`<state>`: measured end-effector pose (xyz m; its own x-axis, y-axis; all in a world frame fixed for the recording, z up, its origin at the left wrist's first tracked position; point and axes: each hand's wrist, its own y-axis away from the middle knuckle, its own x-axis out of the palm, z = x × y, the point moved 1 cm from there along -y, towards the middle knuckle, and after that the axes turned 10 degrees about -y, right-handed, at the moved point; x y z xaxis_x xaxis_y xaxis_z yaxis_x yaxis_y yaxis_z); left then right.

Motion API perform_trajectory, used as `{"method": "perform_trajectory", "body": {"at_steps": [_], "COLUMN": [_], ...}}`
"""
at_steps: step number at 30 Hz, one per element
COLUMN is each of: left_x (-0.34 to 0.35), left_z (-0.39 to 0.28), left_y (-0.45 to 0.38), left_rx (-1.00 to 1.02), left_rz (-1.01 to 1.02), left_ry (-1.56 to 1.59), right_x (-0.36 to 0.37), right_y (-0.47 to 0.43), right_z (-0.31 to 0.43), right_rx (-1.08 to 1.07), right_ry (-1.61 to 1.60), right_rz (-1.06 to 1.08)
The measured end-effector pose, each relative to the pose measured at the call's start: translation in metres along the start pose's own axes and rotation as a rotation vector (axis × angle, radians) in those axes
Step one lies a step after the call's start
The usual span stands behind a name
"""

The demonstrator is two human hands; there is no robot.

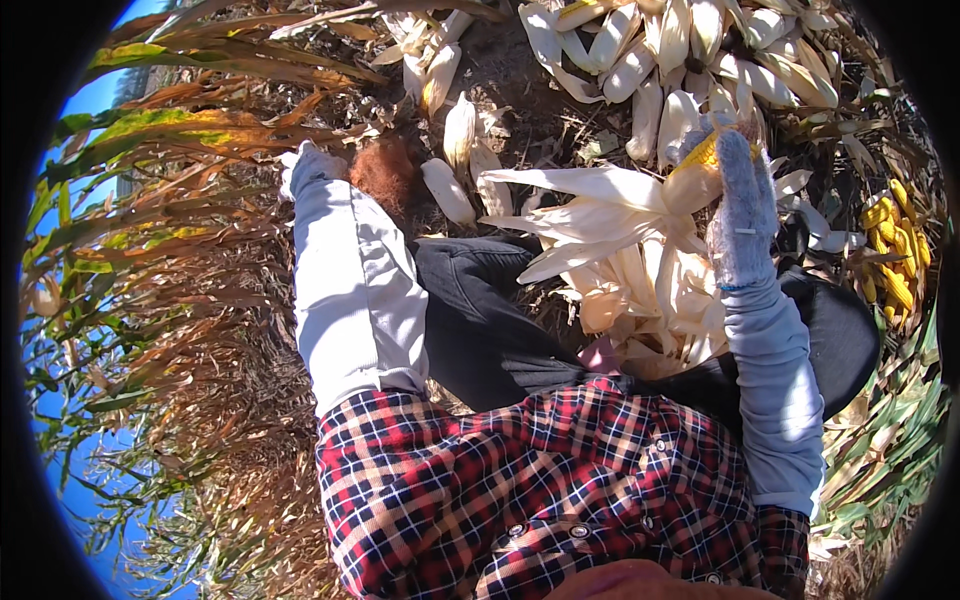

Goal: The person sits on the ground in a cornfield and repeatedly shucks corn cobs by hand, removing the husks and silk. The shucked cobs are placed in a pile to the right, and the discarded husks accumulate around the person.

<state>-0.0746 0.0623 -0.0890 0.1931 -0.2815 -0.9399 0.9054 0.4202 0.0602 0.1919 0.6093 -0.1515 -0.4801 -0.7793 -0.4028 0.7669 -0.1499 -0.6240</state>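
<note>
My right hand, in a grey-white knit glove, grips a corn ear whose yellow kernels show at the top. Pale dry husk leaves are peeled back from this ear and spread leftward over my lap. Out to the left is my left hand, also gloved; its fingers are partly hidden, and I cannot tell whether it holds anything. A reddish-brown tuft of corn silk is beside it. Just right of the tuft, several ears in husk lie on the ground.
A heap of ears in pale husks lies ahead at the upper right. Bare yellow ears are piled at far right. Loose husks lie between my legs in black trousers. Standing dry corn plants line the left side.
</note>
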Motion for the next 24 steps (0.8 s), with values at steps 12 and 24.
{"method": "perform_trajectory", "body": {"at_steps": [12, 24], "left_x": [-0.122, -0.118], "left_z": [-0.194, -0.262], "left_y": [0.204, 0.352], "left_rx": [1.026, 1.133], "left_rz": [0.074, 0.736], "left_ry": [1.217, 1.276], "right_x": [0.008, -0.005], "right_y": [-0.014, -0.008], "right_z": [0.004, 0.009], "right_rx": [0.845, 0.833], "right_ry": [-1.377, -1.429], "right_rz": [-0.216, -0.106]}}
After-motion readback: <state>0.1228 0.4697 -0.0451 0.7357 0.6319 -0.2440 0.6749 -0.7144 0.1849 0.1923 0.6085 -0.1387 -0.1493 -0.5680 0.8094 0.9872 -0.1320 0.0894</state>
